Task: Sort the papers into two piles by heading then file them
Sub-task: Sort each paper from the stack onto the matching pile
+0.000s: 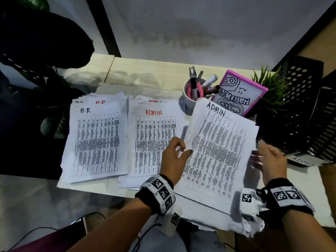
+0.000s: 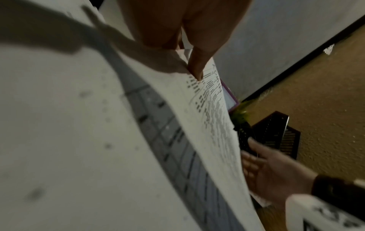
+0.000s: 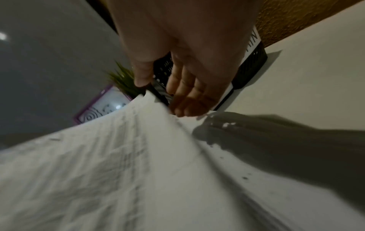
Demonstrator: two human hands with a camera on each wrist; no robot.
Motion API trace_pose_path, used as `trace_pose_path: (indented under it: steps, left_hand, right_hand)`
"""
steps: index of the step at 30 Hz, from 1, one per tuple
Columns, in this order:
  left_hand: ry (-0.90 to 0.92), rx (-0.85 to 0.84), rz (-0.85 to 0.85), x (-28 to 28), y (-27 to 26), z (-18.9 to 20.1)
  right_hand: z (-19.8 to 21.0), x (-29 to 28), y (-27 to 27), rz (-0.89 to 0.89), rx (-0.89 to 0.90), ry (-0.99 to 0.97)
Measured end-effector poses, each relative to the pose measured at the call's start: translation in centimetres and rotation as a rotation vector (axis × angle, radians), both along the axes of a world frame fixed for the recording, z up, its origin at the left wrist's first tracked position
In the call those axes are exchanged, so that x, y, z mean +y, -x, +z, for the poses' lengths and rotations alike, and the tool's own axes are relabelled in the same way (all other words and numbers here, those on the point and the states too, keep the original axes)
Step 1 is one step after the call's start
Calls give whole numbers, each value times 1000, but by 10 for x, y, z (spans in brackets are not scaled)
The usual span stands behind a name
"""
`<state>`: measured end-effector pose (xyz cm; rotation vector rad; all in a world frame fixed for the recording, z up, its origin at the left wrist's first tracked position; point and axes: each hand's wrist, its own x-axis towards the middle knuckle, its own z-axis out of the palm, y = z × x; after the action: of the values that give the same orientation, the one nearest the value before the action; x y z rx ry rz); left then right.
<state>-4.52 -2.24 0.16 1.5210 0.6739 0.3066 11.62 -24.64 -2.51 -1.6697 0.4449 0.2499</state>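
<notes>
On the pale table lie an H.R pile (image 1: pixel 96 140) at the left and an ADMIN pile (image 1: pixel 151 135) in the middle. My left hand (image 1: pixel 185 149) pinches the left edge of a sheet headed ADMIN (image 1: pixel 214 148), lifted and tilted above the unsorted stack (image 1: pixel 205 213). In the left wrist view my left hand (image 2: pixel 189 62) has a fingertip pressed on that sheet (image 2: pixel 209 118). My right hand (image 1: pixel 258 149) is blurred at the sheet's right edge, fingers straight. The right wrist view shows my right hand (image 3: pixel 161 98) with its thumb by the paper's (image 3: pixel 138 156) far corner, gripping nothing.
A black perforated file tray (image 1: pixel 305 113) with an ADMIN label (image 1: pixel 302 160) stands at the right. Behind the papers are a white mug of pens and pliers (image 1: pixel 190 100), a pink-framed drawing (image 1: pixel 240 91) and a green plant (image 1: pixel 271 90). Dark shapes crowd the left side.
</notes>
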Motion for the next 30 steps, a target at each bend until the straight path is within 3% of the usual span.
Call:
trace_pose_path:
  steps: [6,12,16,20,24,26,30]
  left_hand:
    - [-46,26,246,69,37,-4]
    - [-71,173,361,131,47,-30]
    - [-228,324,199,149,45,-57]
    - [-427,438,70,150,38,-57]
    - [-637,463,143,134,27,-53]
    - [-735,445,184,123,19,-49]
    - [-644,271,41,94,-11,-46]
  right_hand:
    - [-25,-4,9,234,84,633]
    - [-35,1,17,351,55,888]
    - [-34,5,19,305,-39,901]
    - [-29,8,22,163,-126,894]
    - [-26,0,16,217,-217,901]
    - [-24,-4,14,225,-281,899]
    - [-13,-9,16,201,-327,810]
